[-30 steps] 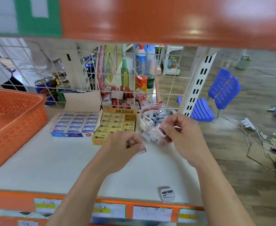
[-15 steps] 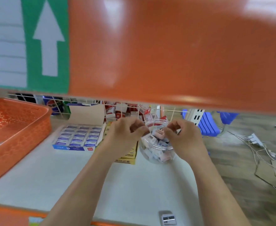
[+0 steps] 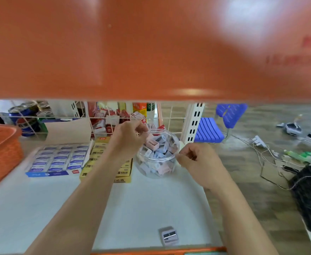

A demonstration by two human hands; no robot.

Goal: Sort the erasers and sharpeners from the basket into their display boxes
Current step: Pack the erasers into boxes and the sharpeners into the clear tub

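L hand (image 3: pixel 128 138) over jar (image 3: pixel 166 131) mouth, fingers curled, grip unclear. R hand (image 3: pixel 197 161) at jar's right rim, fingers curled, hold unclear. Jar full of sharpeners (image 3: pixel 160 153), near shelf (image 3: pixel 59 208) right edge. Lone sharpener (image 3: pixel 169 235) by front edge, open shelf between. Basket (image 3: pixel 0 151) far left.

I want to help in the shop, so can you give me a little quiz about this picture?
1. True or false: the clear jar is full of pencils.
2. Where does the lone sharpener lie? A, inside the jar. B, on the white shelf, near its front edge. C, on top of the blue eraser box.
3. Fill in: the basket at the left is ____.

Key: 1 false, it holds sharpeners. 2 B. 3 orange.
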